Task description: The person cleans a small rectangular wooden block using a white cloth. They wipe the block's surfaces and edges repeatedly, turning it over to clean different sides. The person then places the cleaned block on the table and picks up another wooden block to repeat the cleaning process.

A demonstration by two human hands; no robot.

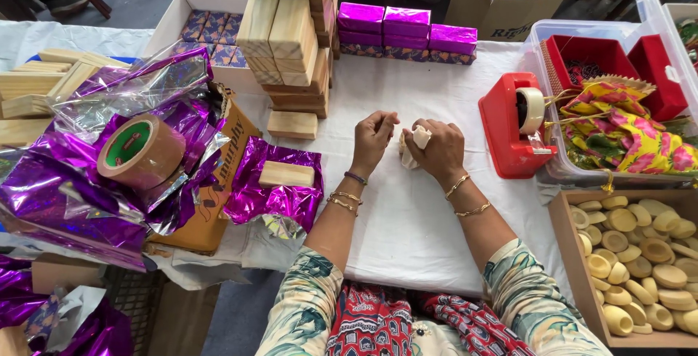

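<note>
Both hands' fingers meet: right hand (438, 149) clenches crumpled white paper (418, 141), left hand (374, 138) loosely curled.

We see both forearms bare to approx. the elbow. Sleeves are pale cream w/ teal and ochre leaf print. Left hand (374, 138): wrist has a thin dark bead band, plus 2 slim gold bangles further up. Right hand (438, 151): 2 slim gold bangles, spaced apart. At lap, fabric is red/black w/ small white pattern and a dotted border.
</note>
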